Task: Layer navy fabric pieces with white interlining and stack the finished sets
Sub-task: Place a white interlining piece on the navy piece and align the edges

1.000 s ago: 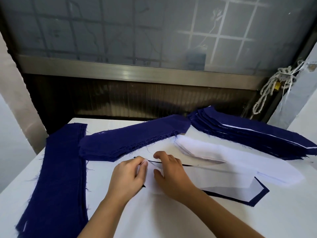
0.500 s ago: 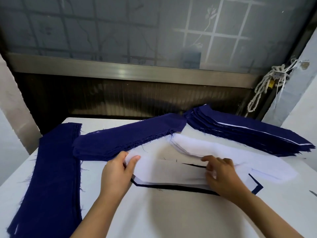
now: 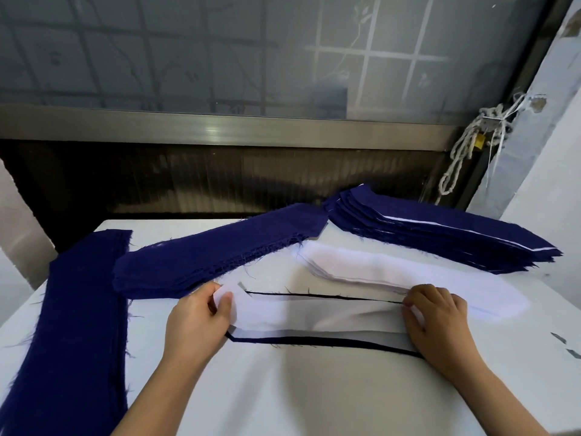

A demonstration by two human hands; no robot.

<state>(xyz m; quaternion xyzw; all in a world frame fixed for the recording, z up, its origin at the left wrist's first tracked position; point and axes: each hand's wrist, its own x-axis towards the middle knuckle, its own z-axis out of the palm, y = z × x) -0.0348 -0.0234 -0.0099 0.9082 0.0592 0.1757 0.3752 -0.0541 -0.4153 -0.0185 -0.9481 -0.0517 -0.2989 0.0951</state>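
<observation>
Item in hand: one white interlining piece (image 3: 314,319), spread lengthwise over a navy piece (image 3: 330,343) at the middle of the table (image 3: 314,401). The navy shows only as a thin dark margin along the far and near edges, the near margin looking the wider. Left hand (image 3: 198,322): pinches the left end of the interlining between thumb and fingers. Right hand (image 3: 440,319): fingers curled onto the right end, apparently gripping it, and covering that corner of both layers. Just beyond: a pile of white interlining (image 3: 393,272), its near edge close to the right hand. Behind and to the left: a pile of navy pieces (image 3: 220,250) with frayed edges. Far right: the finished stack (image 3: 440,237), white edges showing between navy layers. Left edge of table: long navy strips (image 3: 78,325). Beyond the table: a rope (image 3: 465,152) hanging at the window frame. Risks, as judged: the white sheet looks slack between the hands, so uneven tension could set it down creased or skewed, leaving unequal margins. A sideways pull could drag the navy piece along, and loose threads could get trapped between layers.
</observation>
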